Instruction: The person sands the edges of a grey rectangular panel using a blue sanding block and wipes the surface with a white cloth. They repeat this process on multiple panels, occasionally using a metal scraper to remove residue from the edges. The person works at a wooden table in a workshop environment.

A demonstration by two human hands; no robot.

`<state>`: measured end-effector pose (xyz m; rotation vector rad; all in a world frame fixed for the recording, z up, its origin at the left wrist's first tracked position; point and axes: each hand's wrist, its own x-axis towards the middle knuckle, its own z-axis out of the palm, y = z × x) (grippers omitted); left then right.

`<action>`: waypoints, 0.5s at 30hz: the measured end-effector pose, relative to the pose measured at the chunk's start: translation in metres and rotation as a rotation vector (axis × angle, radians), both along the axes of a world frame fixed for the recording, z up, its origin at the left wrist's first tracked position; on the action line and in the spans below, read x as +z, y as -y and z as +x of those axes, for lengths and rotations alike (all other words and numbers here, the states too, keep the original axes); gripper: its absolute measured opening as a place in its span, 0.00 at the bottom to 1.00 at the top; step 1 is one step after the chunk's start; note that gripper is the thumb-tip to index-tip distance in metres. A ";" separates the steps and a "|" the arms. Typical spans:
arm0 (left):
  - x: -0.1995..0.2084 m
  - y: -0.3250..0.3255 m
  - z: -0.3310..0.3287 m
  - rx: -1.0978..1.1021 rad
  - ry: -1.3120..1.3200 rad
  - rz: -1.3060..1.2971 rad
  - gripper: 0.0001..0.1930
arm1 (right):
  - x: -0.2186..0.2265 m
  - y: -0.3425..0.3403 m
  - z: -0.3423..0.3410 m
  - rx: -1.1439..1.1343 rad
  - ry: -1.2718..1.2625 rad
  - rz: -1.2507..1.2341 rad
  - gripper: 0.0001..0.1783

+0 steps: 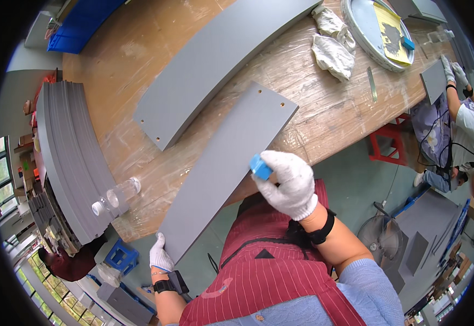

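"What are the hands doing?"

"They are apart. The gloved right hand [288, 183], right of centre, is closed on a small blue block [260, 167], pinched between thumb and fingers. The gloved left hand [160, 255], lower left, grasps the bottom corner of the near grey panel [223, 174]."

"Where does that panel lie?"

"Slantwise across the middle of the frame. Its upper end is over the bench [324, 119]; its lower end juts past the bench edge, above the green floor [341, 187]."

"What could go wrong?"

"The jutting end seems the likeliest trouble. If the left hand let go, or weight came down there, the panel might tip or slide off. How firm the grasp is doesn't show."

"And the block?"

"It is at the panel's right edge; whether it touches, I cannot tell. Used at a careless angle, it could mark the smooth face."

"Anything close by?"

"A second grey panel [220, 60], above, could get scuffed if the near one swung into it. A clear bottle [118, 195], lower left, could be knocked by the same swing."
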<state>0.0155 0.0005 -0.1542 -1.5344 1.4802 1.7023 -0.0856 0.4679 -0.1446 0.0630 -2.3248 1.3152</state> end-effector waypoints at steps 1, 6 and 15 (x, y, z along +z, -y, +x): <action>0.001 -0.007 -0.003 0.000 -0.017 0.010 0.26 | -0.002 -0.013 -0.007 -0.115 0.010 0.048 0.25; 0.004 -0.039 -0.031 -0.076 -0.094 0.013 0.25 | -0.019 -0.060 -0.036 -0.390 0.031 0.026 0.23; 0.024 -0.076 -0.069 -0.110 -0.181 0.027 0.24 | 0.001 0.019 0.008 0.102 0.007 -0.037 0.23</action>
